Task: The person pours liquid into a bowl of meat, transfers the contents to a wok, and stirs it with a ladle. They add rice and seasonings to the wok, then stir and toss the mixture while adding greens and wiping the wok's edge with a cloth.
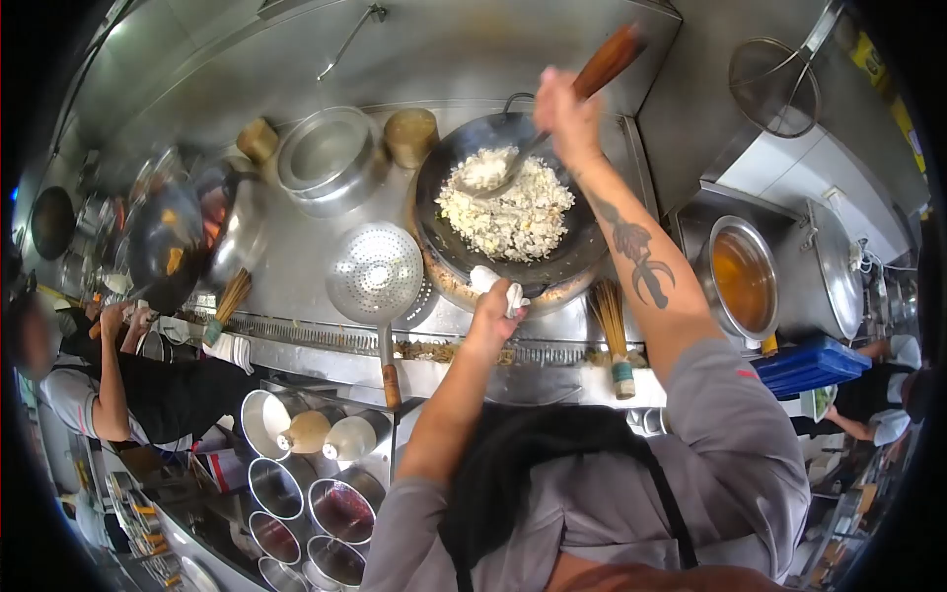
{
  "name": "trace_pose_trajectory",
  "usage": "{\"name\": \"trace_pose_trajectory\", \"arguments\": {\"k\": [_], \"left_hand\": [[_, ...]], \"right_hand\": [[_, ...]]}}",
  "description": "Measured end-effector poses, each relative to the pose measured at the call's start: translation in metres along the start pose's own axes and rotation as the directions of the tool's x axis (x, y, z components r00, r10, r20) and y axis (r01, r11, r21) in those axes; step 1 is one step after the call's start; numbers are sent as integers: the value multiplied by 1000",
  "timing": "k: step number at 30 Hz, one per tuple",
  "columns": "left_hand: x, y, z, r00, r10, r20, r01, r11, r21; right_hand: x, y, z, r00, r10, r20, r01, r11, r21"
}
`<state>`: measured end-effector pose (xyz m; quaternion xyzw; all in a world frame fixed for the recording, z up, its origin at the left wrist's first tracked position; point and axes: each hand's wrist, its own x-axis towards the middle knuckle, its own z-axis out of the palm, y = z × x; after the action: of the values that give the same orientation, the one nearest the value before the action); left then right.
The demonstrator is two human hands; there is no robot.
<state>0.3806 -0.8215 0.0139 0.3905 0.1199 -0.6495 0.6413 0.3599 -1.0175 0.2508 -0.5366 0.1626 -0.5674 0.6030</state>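
Fried rice (518,219) lies spread in a dark wok (444,237) on the burner in front of me. My left hand (495,308) is closed round a folded white cloth (485,280) at the wok's near rim. Above the wok's right side, my right hand (569,116) grips a ladle (523,158) by its shaft, just below the wooden handle (610,59). The ladle's bowl rests in the rice and has some rice in it. Part of the wok's right side is behind my forearm.
A perforated strainer (375,271) lies left of the wok, near metal pots (333,158). Bamboo brushes (614,340) stand along the front edge. A pot of orange liquid (742,276) is at right. Seasoning containers (345,508) stand lower left. Another person (128,385) works a wok at left.
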Motion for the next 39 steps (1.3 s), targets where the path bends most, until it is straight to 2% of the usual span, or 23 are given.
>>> {"name": "trace_pose_trajectory", "arguments": {"k": [2,5,7,9,10,13,16,17,19,20,21,23,25,27,28,29,30,31,32,33,35,36,39], "left_hand": [[-3,-5,-1,1000,-16,3,16,1000,-8],[-4,-3,0,1000,-12,-10,11,1000,-12],[-3,-2,3,999,-15,-45,15,1000,10],[-8,-1,7,997,-5,-81,5,1000,2],[-8,-2,3,997,-25,-79,25,1000,0],[1,-4,-1,998,-35,-50,34,999,-14],[2,3,5,997,-37,-61,38,999,17],[0,1,5,993,-53,-107,58,997,51],[2,-1,2,996,-39,-74,45,996,73],[6,-7,-7,1000,-19,10,18,999,49],[-10,-20,-3,999,-33,9,33,998,58],[-77,-39,25,994,-2,-110,2,1000,0],[-149,-38,47,990,-86,-112,85,996,-10],[-161,-34,52,993,-90,-76,92,995,24],[-138,-26,47,996,-76,-56,74,997,-23],[-112,-21,39,998,-60,-33,58,996,-64],[-76,-23,17,994,-50,100,56,997,-61],[-60,-42,-10,993,-61,102,65,997,-43],[-53,-64,-38,999,-32,40,31,1000,4],[-57,-82,-55,1000,5,-18,-4,999,43],[-91,-105,-84,994,-105,18,104,994,15],[-116,-99,-64,993,-116,26,113,987,113],[-101,-57,-17,999,-42,-25,42,999,13]], "right_hand": [[-4,49,-4,980,177,93,-163,976,-143],[29,27,9,987,135,89,-111,966,-234],[22,17,13,996,76,54,-63,975,-215],[9,43,0,997,27,79,-20,996,-85],[5,65,-2,979,174,110,-164,982,-90],[20,27,16,933,288,216,-234,941,-244],[-5,-22,27,941,267,208,-217,948,-232],[-10,-5,21,940,273,205,-223,946,-236],[-32,40,-2,978,137,158,-80,943,-322],[-27,33,-6,977,184,112,-140,938,-317],[-6,31,-18,955,273,118,-204,889,-411],[26,-11,-24,935,355,10,-325,867,-378],[36,-62,-24,955,290,-54,-295,936,-193],[39,-78,-31,991,126,-44,-126,992,-2],[40,-65,-38,992,113,-58,-114,993,-25],[3,-77,-20,982,96,-164,-145,934,-325],[5,-24,-37,993,60,-97,-81,970,-229],[-10,-10,-33,991,38,-126,-53,991,-119],[-9,-8,-33,995,-5,-104,-7,994,-111],[-9,-25,-22,996,4,-88,-6,1000,-15],[-2,-61,-3,998,-43,38,42,999,14],[3,-75,3,999,-40,32,40,999,11],[0,-102,20,989,-116,90,121,992,-47]]}}
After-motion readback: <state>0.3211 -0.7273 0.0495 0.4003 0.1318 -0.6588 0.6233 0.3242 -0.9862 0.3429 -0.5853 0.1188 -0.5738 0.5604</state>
